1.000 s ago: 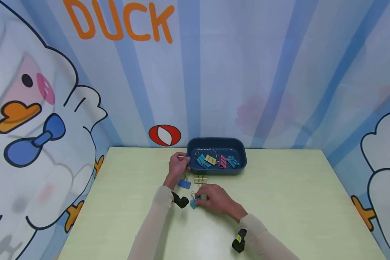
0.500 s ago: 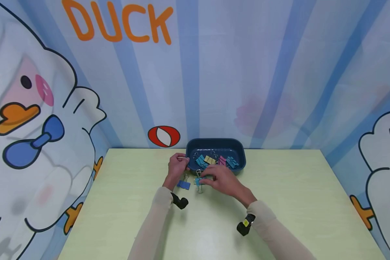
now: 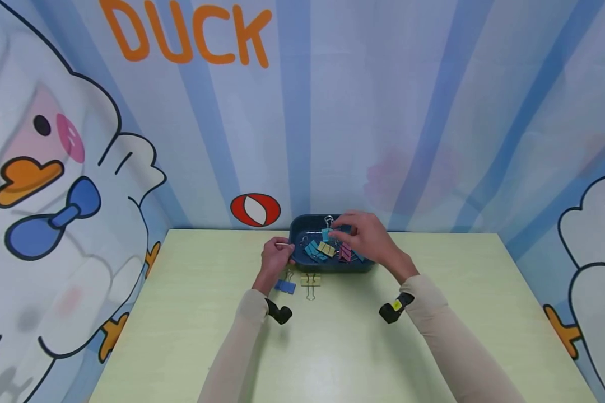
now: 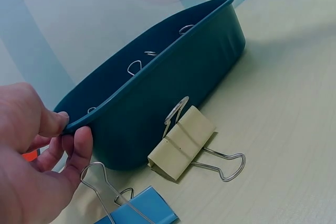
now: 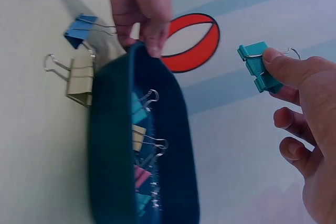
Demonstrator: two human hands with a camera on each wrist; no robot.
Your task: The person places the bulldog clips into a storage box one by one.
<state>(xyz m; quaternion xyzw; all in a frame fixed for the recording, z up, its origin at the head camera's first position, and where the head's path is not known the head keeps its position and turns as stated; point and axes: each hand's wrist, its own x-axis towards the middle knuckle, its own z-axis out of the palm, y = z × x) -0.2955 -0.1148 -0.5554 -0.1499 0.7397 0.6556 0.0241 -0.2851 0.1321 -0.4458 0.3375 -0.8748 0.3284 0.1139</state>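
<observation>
Over the dark blue tray (image 3: 302,265), my right hand (image 3: 365,238) pinches a teal binder clip (image 5: 261,66) between thumb and fingers, its wire handle sticking out. My left hand (image 3: 275,258) grips the tray's left end, with the thumb on the rim and the fingers bent below it in the left wrist view. Inside the tray lie several binder clips, among them a yellow clip (image 3: 326,248) and a pink clip (image 3: 345,252). On the table just before the tray are a blue binder clip (image 3: 285,286), close to my left hand, and a pale yellow binder clip (image 4: 182,142).
The pale tabletop (image 3: 459,313) extends on both sides and in front of the tray. Behind it hangs a printed blue curtain (image 3: 333,112), near the tray's back side. Each wrist wears a small black camera, such as the right one (image 3: 396,308).
My right hand has lifted the teal binder clip from the table in front and carried it forward over the tray. The left hand keeps its grip on the tray's left end.
</observation>
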